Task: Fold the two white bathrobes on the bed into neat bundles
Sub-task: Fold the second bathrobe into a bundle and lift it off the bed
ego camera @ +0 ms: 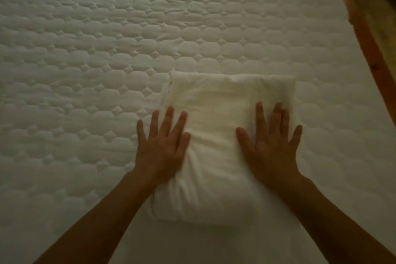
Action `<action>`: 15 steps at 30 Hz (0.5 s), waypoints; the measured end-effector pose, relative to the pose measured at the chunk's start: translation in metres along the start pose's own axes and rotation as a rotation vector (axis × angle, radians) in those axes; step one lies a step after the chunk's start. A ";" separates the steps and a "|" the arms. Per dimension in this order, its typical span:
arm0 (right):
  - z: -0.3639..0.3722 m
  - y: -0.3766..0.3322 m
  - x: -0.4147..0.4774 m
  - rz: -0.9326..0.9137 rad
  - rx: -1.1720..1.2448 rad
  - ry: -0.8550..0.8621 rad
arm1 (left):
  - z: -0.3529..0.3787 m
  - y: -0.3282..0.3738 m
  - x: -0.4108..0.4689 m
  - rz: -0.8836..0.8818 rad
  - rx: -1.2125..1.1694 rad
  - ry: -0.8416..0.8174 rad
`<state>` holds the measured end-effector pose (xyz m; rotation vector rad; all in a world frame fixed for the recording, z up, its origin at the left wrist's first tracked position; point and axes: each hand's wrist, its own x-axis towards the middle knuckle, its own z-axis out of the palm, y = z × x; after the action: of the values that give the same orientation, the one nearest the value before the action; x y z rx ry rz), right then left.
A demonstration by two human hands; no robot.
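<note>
Bed (107, 53): white quilted mattress cover with a stitched rounded-cell pattern, filling most of the head view; light dim. Wooden bed frame (372, 58): reddish-brown rail along the edge from 1 to 3 o'clock. Floor or rug beyond the rail at 2 o'clock, beige, blurred.

Bathrobe bundle (218, 135): white, folded into a thick rectangle, lying on the cover just right of centre, long side running from 6 toward 12 o'clock. Only one bundle in view.

Left hand (165, 146): fingers spread and flat, nothing grasped, palm pressing on the bundle's 9 o'clock edge, outer fingers over the cover.

Right hand (270, 141): fingers spread and flat, nothing grasped, palm down on the bundle's 3 o'clock side.

Both forearms bare, entering from 6 o'clock.
</note>
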<state>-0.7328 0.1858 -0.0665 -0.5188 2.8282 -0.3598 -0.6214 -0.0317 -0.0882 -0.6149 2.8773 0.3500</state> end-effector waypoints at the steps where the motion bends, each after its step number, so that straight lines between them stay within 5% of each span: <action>1: -0.003 -0.007 -0.015 -0.049 0.015 0.025 | -0.004 0.006 -0.010 0.007 0.035 0.056; 4: 0.013 0.004 -0.061 -0.176 -0.071 -0.041 | 0.011 0.000 -0.050 0.169 0.023 0.084; 10: 0.022 0.043 -0.076 0.011 -0.054 -0.168 | 0.031 -0.027 -0.063 0.197 0.039 0.030; 15: 0.005 -0.026 -0.029 -0.219 0.055 0.096 | -0.011 0.045 -0.014 0.201 -0.092 0.254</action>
<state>-0.6964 0.1719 -0.0582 -0.8237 2.8491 -0.5147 -0.6287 0.0107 -0.0657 -0.4112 3.1929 0.4653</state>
